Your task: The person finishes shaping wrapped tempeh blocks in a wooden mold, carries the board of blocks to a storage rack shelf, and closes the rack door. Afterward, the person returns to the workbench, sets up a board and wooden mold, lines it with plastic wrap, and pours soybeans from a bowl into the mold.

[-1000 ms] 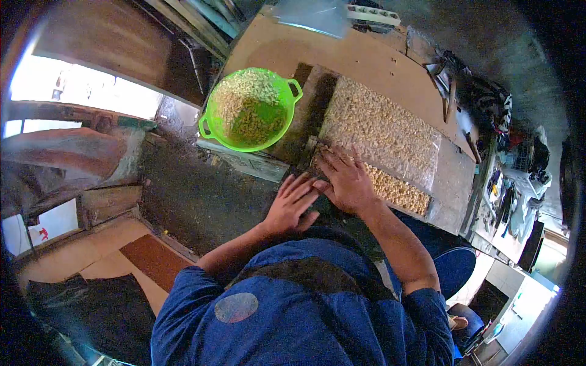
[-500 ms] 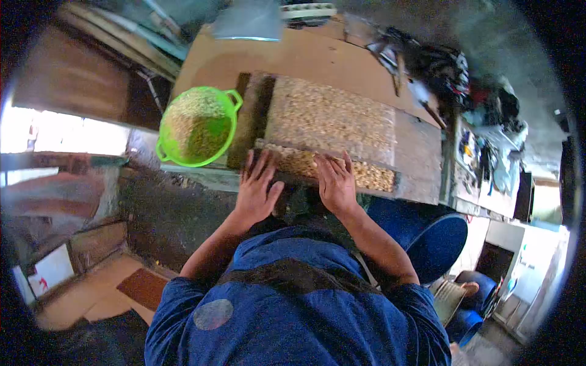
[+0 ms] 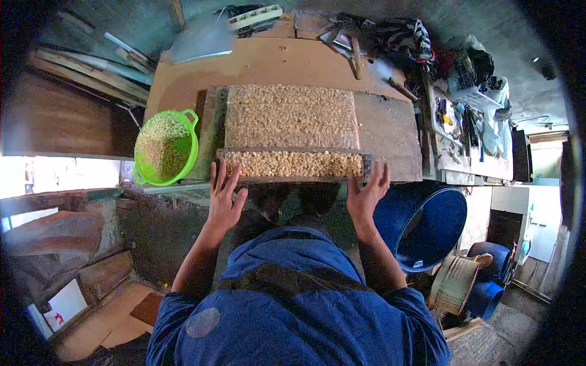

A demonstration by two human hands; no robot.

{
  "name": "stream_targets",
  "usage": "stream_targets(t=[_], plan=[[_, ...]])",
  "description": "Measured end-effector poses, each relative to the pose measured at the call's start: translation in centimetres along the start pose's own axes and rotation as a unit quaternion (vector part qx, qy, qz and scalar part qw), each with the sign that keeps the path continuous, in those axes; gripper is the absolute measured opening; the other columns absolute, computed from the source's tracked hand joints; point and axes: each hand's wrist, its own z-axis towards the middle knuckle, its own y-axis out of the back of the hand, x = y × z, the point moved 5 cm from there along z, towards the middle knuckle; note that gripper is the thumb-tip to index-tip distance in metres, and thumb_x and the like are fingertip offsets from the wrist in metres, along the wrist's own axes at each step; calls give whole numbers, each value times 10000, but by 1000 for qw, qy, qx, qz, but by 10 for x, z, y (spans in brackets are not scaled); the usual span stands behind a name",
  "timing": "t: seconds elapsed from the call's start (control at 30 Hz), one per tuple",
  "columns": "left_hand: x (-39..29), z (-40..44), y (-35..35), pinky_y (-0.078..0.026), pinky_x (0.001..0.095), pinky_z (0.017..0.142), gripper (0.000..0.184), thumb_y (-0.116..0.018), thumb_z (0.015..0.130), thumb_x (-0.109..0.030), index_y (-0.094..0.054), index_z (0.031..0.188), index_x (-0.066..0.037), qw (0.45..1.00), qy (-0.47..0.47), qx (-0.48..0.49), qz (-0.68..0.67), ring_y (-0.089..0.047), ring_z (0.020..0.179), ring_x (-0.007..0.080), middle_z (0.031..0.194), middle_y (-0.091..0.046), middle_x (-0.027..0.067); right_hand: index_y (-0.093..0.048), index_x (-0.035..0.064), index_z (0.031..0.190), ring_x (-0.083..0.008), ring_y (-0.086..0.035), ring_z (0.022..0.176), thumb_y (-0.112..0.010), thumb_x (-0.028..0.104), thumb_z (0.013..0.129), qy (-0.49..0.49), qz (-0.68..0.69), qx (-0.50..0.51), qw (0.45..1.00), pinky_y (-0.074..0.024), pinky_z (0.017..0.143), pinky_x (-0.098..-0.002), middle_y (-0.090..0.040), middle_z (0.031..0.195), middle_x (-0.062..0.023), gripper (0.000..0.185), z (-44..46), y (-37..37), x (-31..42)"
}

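A long narrow wooden tray [image 3: 367, 163] lies along the front edge of the table, filled with pale, chunky kernels [image 3: 293, 165]. My left hand [image 3: 224, 201] is at its left end, fingers spread over the front edge and the thumb apart. At the right end, my right hand [image 3: 367, 194] has its fingers stretched out near the corner; I cannot tell if they touch the wood. Neither hand holds anything. Directly behind the tray is a wider, flat layer of similar kernels [image 3: 290, 116], with a clear, shiny film seeming to cover it.
A bright green colander [image 3: 194, 152] with pale grains stands left of the tray. The wooden board [image 3: 390, 134] extends rightward. A clear sheet [image 3: 201, 46] lies at the back left, dark clutter [image 3: 397, 46] at the back right. Below the table's right side is a blue barrel [image 3: 430, 229].
My hands have moved apart, from over the kernels in the tray to its two ends. The right hand has shifted furthest. The view has turned and steadied.
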Motion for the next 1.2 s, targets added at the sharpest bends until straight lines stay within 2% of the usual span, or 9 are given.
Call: stream_targets(t=[0.03,0.13,0.2,0.27,0.33,0.43,0.93,1.13,1.2], plan=[[0,-1,0,-169,556,1168,583,-491,997,-388,-391,1502,-116,1000,-2,-1,8,-124,1458,503,1589,-215,237,-394,2,1428,-467,-335,1347,-748,272,838,-21,-10,-16,1000,-251,1114,-536,-341,1461,-321,740,-3,-4,-19],[-2,1,-1,-167,552,1170,587,-496,994,-389,-390,1502,-113,1000,-1,-1,13,-122,1459,504,1587,-216,244,-404,-5,1418,-471,-333,1346,-744,283,847,-111,-3,25,993,-254,1109,-539,-335,1460,-328,724,-11,-21,-58],[-3,2,-1,-166,549,1172,590,-499,992,-389,-389,1502,-113,1000,2,1,9,-120,1461,503,1586,-216,247,-415,-6,1405,-474,-332,1345,-714,290,871,-105,-1,42,994,-255,1106,-542,-337,1456,-332,680,-15,-25,-63],[-3,1,-1,-167,546,1173,593,-518,983,-364,-386,1503,-112,1000,9,4,10,-115,1466,495,1586,-219,245,-423,7,1401,-471,-331,1345,-678,296,899,-25,14,53,998,-254,1097,-562,-343,1453,-326,632,-17,-29,-51],[-4,2,0,-169,544,1173,592,-525,978,-348,-385,1503,-112,1000,12,10,9,-115,1467,490,1587,-220,243,-427,24,1402,-467,-289,1383,-645,302,923,-22,39,52,998,-212,1122,-585,-323,1478,-314,595,-16,-24,-36],[-3,2,-1,-170,540,1174,591,-534,972,-322,-383,1504,-112,1000,14,13,16,-112,1471,483,1589,-218,239,-398,50,1444,-445,-181,1457,-599,336,949,30,5,124,992,-95,1173,-596,-273,1549,-246,606,-18,-25,-17],[-2,2,1,-169,543,1173,598,-554,967,-351,-401,1495,-115,1000,8,12,4,-120,1466,491,1590,-221,234,-432,36,1428,-396,-167,1479,-528,412,970,92,-66,201,973,-41,1169,-617,-302,1562,-168,601,-23,-28,7],[-3,1,3,-170,533,1176,595,-561,962,-350,-412,1490,-117,1000,13,11,1,-129,1467,484,1589,-232,228,-472,26,1374,-401,-357,1376,-597,244,938,157,-17,161,974,-160,1151,-590,-472,1418,-185,503,-4,-7,5],[-3,1,4,-170,530,1177,593,-560,963,-350,-414,1488,-115,1000,19,13,-8,-130,1468,481,1589,-234,224,-530,26,1309,-367,-502,1222,-631,189,908,52,-9,62,997,-313,1059,-551,-576,1265,-164,444,15,3,-31]])
